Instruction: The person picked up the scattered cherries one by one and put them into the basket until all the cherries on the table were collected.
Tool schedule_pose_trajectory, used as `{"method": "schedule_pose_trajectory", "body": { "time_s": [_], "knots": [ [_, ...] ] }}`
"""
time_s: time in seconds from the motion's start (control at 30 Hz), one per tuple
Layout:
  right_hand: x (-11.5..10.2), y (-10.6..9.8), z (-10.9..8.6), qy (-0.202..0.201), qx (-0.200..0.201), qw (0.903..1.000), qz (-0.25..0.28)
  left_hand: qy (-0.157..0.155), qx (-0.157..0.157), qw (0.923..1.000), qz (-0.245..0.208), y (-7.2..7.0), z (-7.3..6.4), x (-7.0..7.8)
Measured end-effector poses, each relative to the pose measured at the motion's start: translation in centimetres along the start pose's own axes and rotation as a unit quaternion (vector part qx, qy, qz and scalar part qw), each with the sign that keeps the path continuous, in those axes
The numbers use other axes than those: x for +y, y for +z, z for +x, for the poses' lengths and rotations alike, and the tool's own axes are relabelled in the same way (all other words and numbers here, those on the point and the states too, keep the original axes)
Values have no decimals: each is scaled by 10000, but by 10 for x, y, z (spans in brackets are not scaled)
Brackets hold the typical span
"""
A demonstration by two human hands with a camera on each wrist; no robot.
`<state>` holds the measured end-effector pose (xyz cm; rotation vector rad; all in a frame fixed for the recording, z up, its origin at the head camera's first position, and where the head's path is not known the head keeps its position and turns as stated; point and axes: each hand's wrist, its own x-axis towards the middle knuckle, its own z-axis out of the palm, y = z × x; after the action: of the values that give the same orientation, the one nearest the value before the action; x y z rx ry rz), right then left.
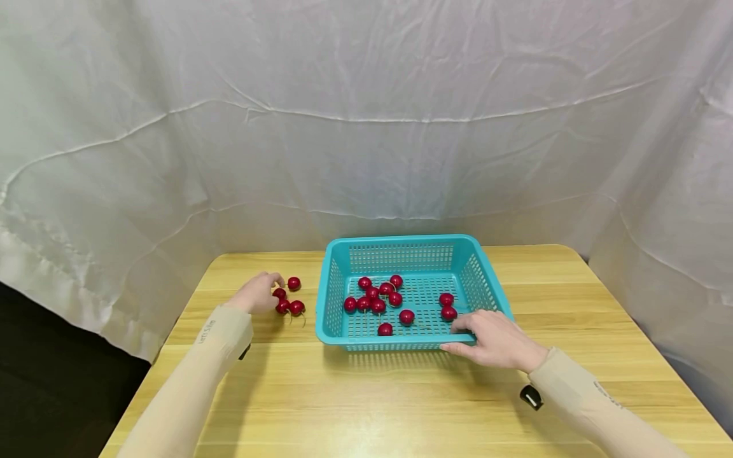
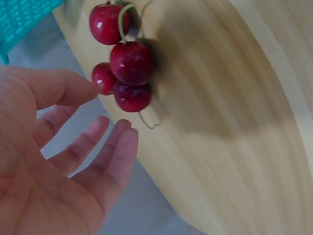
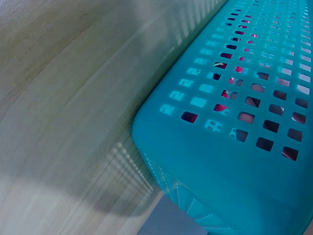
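To the left of a turquoise plastic basket (image 1: 401, 240), several dark red cherries (image 1: 296, 308) with stems lie on the wooden table. My left hand (image 1: 256, 295) is right beside them; the left wrist view shows its thumb and fingers spread apart, the thumb tip close to a small cherry (image 2: 103, 78) at the group's edge. Nothing is held between those fingers. My right hand (image 1: 497, 338) grips the basket's front rim near the right corner, thumb outside and fingers over the inside. In the right wrist view, the basket wall (image 3: 171, 142) fills the right side and that hand is mostly hidden.
Inside the basket, more cherries (image 1: 406, 317) lie mainly toward the left, with two near the right side. The pale wooden table (image 1: 343, 407) extends around it. White cloth (image 1: 401, 165) hangs behind and at both sides, and a black area (image 1: 57, 369) borders the lower left.
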<state>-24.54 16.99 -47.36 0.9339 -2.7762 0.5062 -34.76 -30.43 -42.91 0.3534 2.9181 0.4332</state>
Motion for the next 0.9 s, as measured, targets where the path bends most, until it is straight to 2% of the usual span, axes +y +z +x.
{"method": "schedule_pose_trajectory", "body": {
  "time_s": [0.13, 0.37, 0.53, 0.7, 0.9],
  "knots": [
    [0, 0, 0, -6, 14, 10000, 18, 106, 67, 9999, -5, -3, 1, 3],
    [1, 2, 0, -6, 3, 10000, -23, 284, -268, 9992, -93, -2, 1, 8],
    [1, 2, 0, -12, -1, 10000, -10, 315, -355, 9988, -85, 1, -2, 10],
    [1, 1, 0, 7, -16, 10000, 3, 374, -367, 9986, -29, 5, -3, 8],
    [1, 1, 0, 18, -43, 10000, 12, 294, -412, 9987, 73, 11, 0, 4]
  ]
}}
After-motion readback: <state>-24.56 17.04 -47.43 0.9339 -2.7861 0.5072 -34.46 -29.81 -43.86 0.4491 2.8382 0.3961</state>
